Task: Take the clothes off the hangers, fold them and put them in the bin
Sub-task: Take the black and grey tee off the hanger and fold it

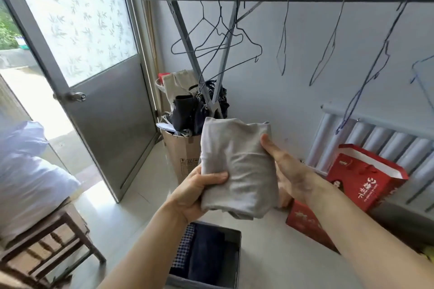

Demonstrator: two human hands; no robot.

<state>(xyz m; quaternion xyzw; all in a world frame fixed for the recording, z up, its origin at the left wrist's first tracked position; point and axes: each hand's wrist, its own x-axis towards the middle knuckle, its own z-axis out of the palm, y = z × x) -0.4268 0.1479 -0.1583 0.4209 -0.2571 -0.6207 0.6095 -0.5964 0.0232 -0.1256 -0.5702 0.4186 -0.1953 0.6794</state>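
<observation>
Folded shirt held over bin, ready to drop.
Bin [237, 263] at 6 o'clock; grey shirt [237, 166] centre, soft, light, likely to unfold, so I grip both edges: left hand [197, 192] pinching at 8, right hand [285, 171] clasping at 3.

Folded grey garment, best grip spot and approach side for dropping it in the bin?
Grip the folded grey garment at its two side edges, coming in from left and right, as the left hand and right hand do; likely keeps the folds closed over the bin.
</observation>
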